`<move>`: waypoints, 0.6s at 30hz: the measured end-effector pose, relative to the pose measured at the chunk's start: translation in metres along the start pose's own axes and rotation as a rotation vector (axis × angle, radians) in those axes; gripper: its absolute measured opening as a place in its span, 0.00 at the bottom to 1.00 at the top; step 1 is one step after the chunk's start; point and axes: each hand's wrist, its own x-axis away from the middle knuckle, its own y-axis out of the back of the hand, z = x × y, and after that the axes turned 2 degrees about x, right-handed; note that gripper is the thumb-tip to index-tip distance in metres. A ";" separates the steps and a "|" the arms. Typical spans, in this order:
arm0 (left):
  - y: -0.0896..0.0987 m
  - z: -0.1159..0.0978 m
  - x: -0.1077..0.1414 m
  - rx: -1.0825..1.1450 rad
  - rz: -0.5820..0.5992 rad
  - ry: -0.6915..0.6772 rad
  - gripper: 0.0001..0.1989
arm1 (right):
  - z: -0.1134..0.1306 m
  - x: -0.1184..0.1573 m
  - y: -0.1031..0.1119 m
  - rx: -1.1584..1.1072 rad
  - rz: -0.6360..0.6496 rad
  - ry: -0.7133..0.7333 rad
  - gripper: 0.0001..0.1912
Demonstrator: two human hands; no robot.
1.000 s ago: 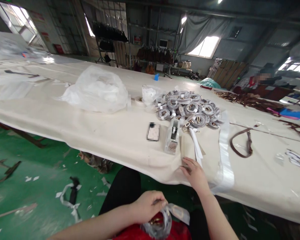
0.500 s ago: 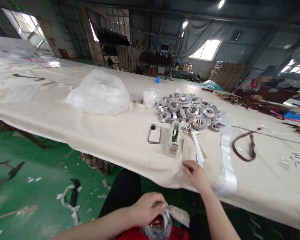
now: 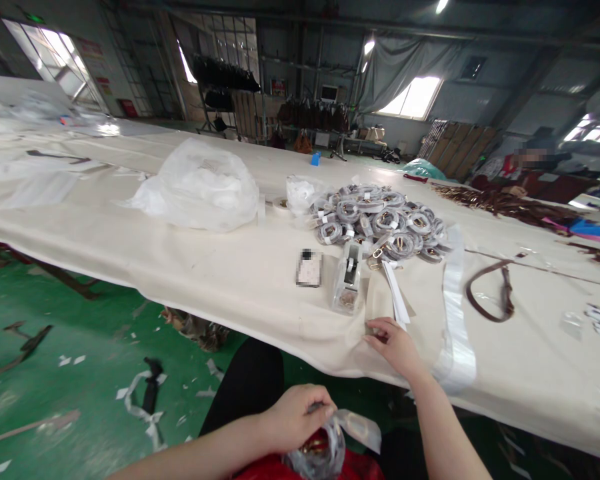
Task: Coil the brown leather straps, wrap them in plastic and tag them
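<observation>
Hardly anything has moved since the earlier frame: the view has tipped a little, so the things on the surface (image 3: 260, 287) sit slightly lower, while both hands keep nearly the same places. The left hand (image 3: 300, 413) has its thumb and fingers closed on the coil (image 3: 317, 460), a plastic-wrapped loop held over the lap, below the near edge of the surface. Gold metal glints inside the loop, and its flat end (image 3: 360, 430) sticks out to the right.

The right hand (image 3: 393, 343) is on the surface, fingers bent at the near end of the card (image 3: 379, 300); I cannot tell whether they pinch it or only rest there. White strips (image 3: 397, 293) lie along the card's right side, and the tape dispenser (image 3: 347, 277) stands just beside it on the left. Behind these is a heap of similar wrapped coils (image 3: 380, 220). Left of the heap are a small clear bag (image 3: 300, 193) and, farther along, a big, puffed one (image 3: 205, 187). On the right, a white band (image 3: 455, 313) crosses the surface, with a brown strap (image 3: 510, 293) curved beyond it. Scraps (image 3: 153, 387) litter the green floor (image 3: 95, 400).
</observation>
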 end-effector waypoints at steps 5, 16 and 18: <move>0.001 -0.001 0.001 -0.016 0.012 0.021 0.13 | -0.004 -0.001 0.002 -0.019 0.027 0.003 0.13; -0.001 0.001 0.000 -0.013 -0.005 0.011 0.13 | -0.007 -0.006 0.001 -0.010 0.024 -0.003 0.12; -0.001 0.002 0.001 -0.012 -0.004 0.020 0.13 | -0.006 -0.006 0.001 -0.014 0.026 0.001 0.12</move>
